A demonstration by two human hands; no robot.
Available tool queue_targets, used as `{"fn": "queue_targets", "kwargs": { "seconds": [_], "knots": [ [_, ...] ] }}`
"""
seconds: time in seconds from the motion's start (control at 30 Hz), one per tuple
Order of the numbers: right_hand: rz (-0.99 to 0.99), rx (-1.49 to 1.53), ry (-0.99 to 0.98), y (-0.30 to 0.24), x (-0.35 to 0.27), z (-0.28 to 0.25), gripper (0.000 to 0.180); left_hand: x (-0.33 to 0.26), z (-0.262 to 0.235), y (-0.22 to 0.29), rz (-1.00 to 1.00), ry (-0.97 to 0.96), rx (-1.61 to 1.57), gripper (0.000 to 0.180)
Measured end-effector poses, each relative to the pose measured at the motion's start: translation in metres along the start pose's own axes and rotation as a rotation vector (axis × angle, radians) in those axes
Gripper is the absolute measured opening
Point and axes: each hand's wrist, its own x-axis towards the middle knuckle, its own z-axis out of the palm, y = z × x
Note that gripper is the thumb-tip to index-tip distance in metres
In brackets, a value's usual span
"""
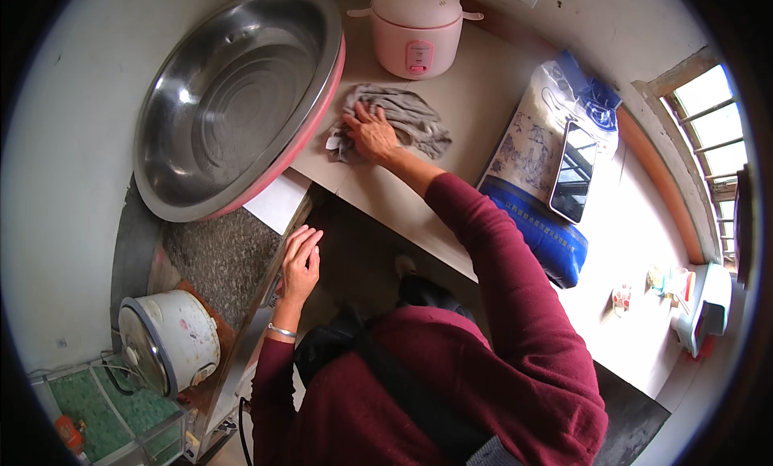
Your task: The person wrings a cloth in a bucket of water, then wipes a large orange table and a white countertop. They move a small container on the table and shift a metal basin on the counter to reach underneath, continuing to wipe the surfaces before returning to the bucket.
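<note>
On the pale countertop (354, 180) lies a crumpled grey cloth (415, 115), with a small white tag showing at its lower left. My right hand (372, 133) presses down on the cloth from above, its fingers slightly bent and gripping the folds. Lower and to the left, in front of the counter edge, my left hand (301, 260) hangs in the air with loosely bent fingers and nothing in it. A large steel basin (241, 95) with a pink outside stands tilted to the left of the cloth. Beyond the cloth sits a pink rice cooker (415, 35) with its lid on.
A phone (573, 172) lies on a blue and white bag (523, 156) at the right. Past it stands a pale blue plastic container (704, 309) near the barred window (708, 115). At the lower left are a white cooker (181, 337) and a green-topped rack (97, 410).
</note>
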Motion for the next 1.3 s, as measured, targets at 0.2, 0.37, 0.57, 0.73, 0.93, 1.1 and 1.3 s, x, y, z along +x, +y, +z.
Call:
{"fn": "queue_targets", "kwargs": {
  "seconds": [0.2,0.37,0.57,0.73,0.93,1.1,1.3],
  "knots": [
    [0.029,0.148,0.145,0.034,0.088,0.004,0.055,0.021,0.014,0.003,0.028,-0.057,-0.025,0.032],
    [0.33,0.563,-0.171,0.052,0.149,-0.033,0.075,0.017,0.023,0.004,0.008,-0.104,-0.057,0.035],
    [0.33,0.581,0.464,0.062,0.132,-0.017,0.102,0.017,0.014,0.002,-0.032,-0.094,-0.046,0.035],
    [0.555,0.581,0.57,0.063,0.097,-0.046,0.097,0.007,0.01,-0.007,-0.046,-0.076,-0.038,0.035],
    [0.38,-0.106,0.235,0.024,0.072,-0.028,0.058,0.019,0.006,-0.013,-0.021,-0.024,-0.036,0.033],
    [0.258,-0.182,-0.07,0.006,0.06,-0.026,0.057,0.04,-0.007,-0.019,-0.033,0.098,-0.036,0.029],
    [0.375,-0.251,0.167,0.1,0.113,-0.017,0.052,0.04,-0.029,-0.023,-0.181,0.188,-0.023,0.033]
  ]
}}
